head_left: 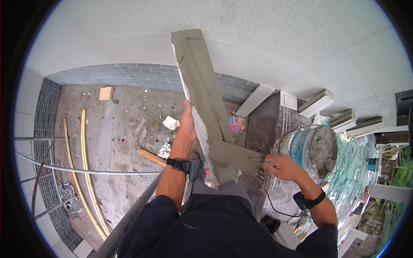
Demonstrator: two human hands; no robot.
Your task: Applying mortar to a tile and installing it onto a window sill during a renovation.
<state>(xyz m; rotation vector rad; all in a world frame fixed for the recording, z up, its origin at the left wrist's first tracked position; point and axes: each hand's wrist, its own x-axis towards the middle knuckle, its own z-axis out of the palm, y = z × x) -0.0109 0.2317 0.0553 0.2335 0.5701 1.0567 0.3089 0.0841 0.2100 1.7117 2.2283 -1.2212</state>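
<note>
My left hand (186,124) grips the left edge of a long narrow tile (198,81), its fingers partly hidden beneath it. Grey mortar coats the tile's upward face, ridged in places, and its far end reaches up in front of the pale wall. In my right hand (282,167) is the handle of a trowel (234,155), closed firmly in the fingers. The trowel's flat rectangular blade is smeared with mortar and lies over the near part of the tile. Right of my right hand stands a bucket (303,146) heaped with wet mortar (323,148).
Stacked pale tiles (316,103) lean by the wall at right. Green netting (355,159) spreads beyond the bucket. Metal scaffold tubes (94,169) cross at left, above long wooden strips (88,167). A cardboard-coloured block (106,93) and litter lie on the dusty floor below.
</note>
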